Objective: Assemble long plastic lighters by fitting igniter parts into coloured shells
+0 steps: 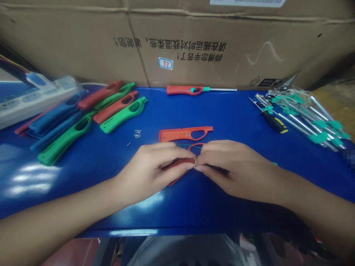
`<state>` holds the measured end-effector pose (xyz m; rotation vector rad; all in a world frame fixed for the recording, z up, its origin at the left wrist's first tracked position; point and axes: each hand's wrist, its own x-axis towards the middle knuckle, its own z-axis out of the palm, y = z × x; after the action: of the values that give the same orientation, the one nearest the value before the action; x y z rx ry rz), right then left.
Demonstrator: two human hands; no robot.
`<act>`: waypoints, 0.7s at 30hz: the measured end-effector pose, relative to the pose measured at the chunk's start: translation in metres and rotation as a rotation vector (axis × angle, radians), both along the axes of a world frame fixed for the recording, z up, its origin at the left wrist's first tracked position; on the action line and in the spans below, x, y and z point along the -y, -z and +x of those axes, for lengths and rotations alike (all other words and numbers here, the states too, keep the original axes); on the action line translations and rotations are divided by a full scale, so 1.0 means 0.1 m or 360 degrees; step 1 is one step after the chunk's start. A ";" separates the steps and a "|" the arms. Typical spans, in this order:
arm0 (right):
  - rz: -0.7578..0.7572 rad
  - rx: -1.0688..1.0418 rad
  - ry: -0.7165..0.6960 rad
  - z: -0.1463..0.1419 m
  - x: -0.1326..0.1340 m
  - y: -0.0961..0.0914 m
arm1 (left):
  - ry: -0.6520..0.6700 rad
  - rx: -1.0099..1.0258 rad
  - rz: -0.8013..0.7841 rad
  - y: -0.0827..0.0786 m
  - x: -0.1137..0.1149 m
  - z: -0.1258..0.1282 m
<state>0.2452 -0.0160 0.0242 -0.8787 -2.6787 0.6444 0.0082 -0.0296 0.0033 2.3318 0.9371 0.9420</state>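
Observation:
My left hand (155, 164) and my right hand (235, 166) meet at the middle of the table, thumbs and forefingers pinched together. A thin pale curved wire (195, 161) shows between their fingertips. Under the hands lies a red lighter shell half (174, 181), largely covered by the fingers. A thin green wire (183, 145) runs behind them beside the shell's handle loop. Just beyond sits another orange-red shell half (172, 135), its hollow side up. Whether the left fingers also touch the lower shell is hidden.
Coloured lighter shells (66, 136) and a white power strip (39, 98) lie left. Small screws (137, 133) are left of centre. An assembled red lighter (183, 90) rests before a cardboard box (97, 48). Metal lighter tubes (310, 122) and a black-yellow screwdriver (274, 122) lie right.

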 end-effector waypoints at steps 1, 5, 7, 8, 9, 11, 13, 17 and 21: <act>0.0003 0.0003 -0.0016 0.00 0.00 0.00 | 0.0011 0.0013 0.0009 0.00 0.00 0.00; 0.0017 -0.0003 -0.0061 0.01 0.00 0.00 | 0.0043 0.0022 0.0083 0.02 0.00 -0.01; 0.0050 0.0011 -0.0061 0.01 0.00 0.00 | 0.0058 0.0024 0.0120 0.03 0.00 -0.02; 0.0060 0.0020 -0.0061 0.01 0.00 0.00 | 0.0062 0.0024 0.0132 0.03 0.00 -0.02; 0.0065 0.0028 -0.0058 0.00 0.00 0.00 | 0.0064 0.0023 0.0144 0.03 0.00 -0.03; 0.0057 0.0032 -0.0053 0.00 0.00 0.00 | 0.0067 0.0004 0.0172 0.03 0.01 -0.04; 0.0048 0.0013 -0.0051 0.00 0.00 -0.02 | 0.0079 -0.0031 0.0215 0.03 0.01 -0.05; 0.0021 -0.0065 -0.0058 0.00 0.01 -0.04 | 0.0083 -0.0047 0.0237 0.01 0.02 -0.05; 0.0104 -0.0086 -0.0069 0.00 0.01 -0.05 | 0.0043 0.0026 0.0176 -0.01 0.02 -0.03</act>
<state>0.2452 -0.0175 0.0290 -0.7775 -2.6608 0.5782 0.0051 -0.0321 0.0043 2.4182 0.8651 1.0245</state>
